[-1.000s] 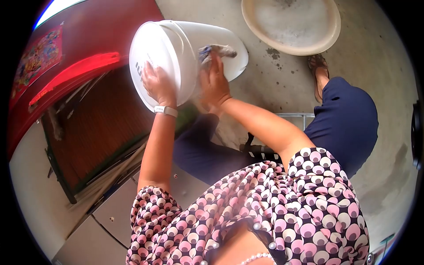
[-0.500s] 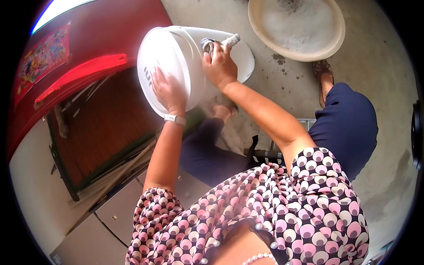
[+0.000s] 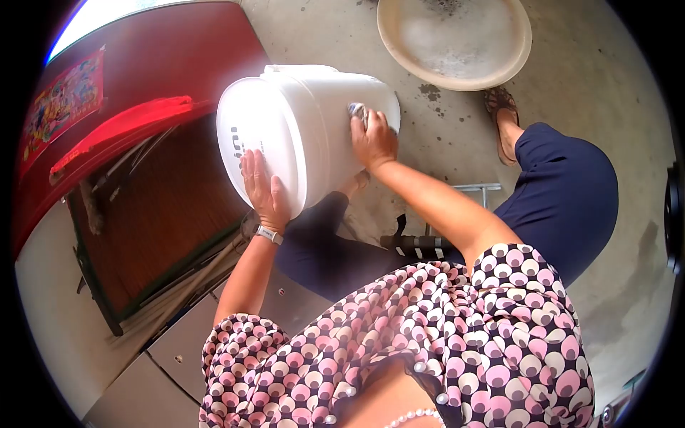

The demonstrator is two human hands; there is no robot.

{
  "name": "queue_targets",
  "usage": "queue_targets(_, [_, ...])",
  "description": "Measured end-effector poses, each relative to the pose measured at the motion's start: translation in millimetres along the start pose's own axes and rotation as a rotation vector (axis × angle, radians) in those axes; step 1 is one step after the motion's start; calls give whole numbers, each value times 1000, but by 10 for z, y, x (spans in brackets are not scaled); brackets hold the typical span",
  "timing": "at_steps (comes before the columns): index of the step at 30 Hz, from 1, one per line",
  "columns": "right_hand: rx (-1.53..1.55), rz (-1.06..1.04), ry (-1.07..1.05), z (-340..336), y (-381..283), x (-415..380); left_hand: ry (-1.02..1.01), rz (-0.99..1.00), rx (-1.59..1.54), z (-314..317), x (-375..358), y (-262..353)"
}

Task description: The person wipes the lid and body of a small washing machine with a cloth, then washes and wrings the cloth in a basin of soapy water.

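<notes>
A white tub-shaped container (image 3: pixel 321 135) lies tipped on its side in front of me, its round flat end with dark lettering facing left. My left hand (image 3: pixel 265 191) rests flat against that end, fingers stretched out, just below the lettering. On the container's side, near its narrower right part, my right hand (image 3: pixel 374 140) presses a bunched cloth (image 3: pixel 358 110). Most of the cloth is covered by my fingers. What supports the container underneath is hidden.
A large beige basin (image 3: pixel 524 43) with cloudy, sudsy-looking water stands on the concrete floor (image 3: pixel 606 93) at the top. To the left are a red panel (image 3: pixel 193 43) and a brown slatted surface (image 3: pixel 157 221). A metal frame (image 3: pixel 477 187) is between my legs.
The container has turned and come slightly nearer to me. My right hand has slid the cloth along its side toward the narrow end. My left hand has moved lower on the flat end.
</notes>
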State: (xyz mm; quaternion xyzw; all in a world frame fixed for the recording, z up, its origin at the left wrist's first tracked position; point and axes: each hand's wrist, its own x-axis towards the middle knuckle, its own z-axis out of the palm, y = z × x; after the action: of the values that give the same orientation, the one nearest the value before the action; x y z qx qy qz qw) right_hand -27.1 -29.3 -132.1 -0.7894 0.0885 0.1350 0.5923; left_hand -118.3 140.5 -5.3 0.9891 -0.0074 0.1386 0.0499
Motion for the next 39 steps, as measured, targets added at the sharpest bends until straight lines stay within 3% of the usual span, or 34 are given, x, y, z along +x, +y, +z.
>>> queue_targets(5, [-155, 99, -169, -70, 57, 623, -21, -35, -16, -12, 34, 2])
queue_targets(8, [105, 66, -248, -139, -263, 657, -15, -53, -44, -7, 34, 3])
queue_targets(10, [243, -214, -110, -93, -572, 533, 3, -47, -45, 4, 35, 5])
queue_targets(12, [328, -316, -55, -170, -893, 348, 7, -47, -49, -5, 28, 18])
queue_targets(16, [377, -367, 23, -51, -864, 365, -3, -48, -35, -8, 65, 68])
queue_targets(18, [346, -336, 90, 74, -705, 518, -1, -51, -39, -32, 46, 88])
queue_targets(22, [30, -27, -78, 90, -219, 871, -2, -49, -27, -47, 14, 128])
queue_targets(25, [-47, 51, -8, 336, 276, 973, -8, -47, -19, -40, 58, 156])
queue_targets(28, [86, 277, -218, 207, 438, 1000, -1, -64, -35, -51, 35, 153])
queue_targets(31, [-12, 334, -211, 318, 796, 967, -6, -53, -36, -30, 52, 148])
queue_targets(35, [-80, 522, -196, 324, 774, 788, -6, -99, -44, -24, 62, 138])
queue_targets(39, [-14, 470, -122, 217, 278, 661, 17, -99, -36, 15, 82, 116])
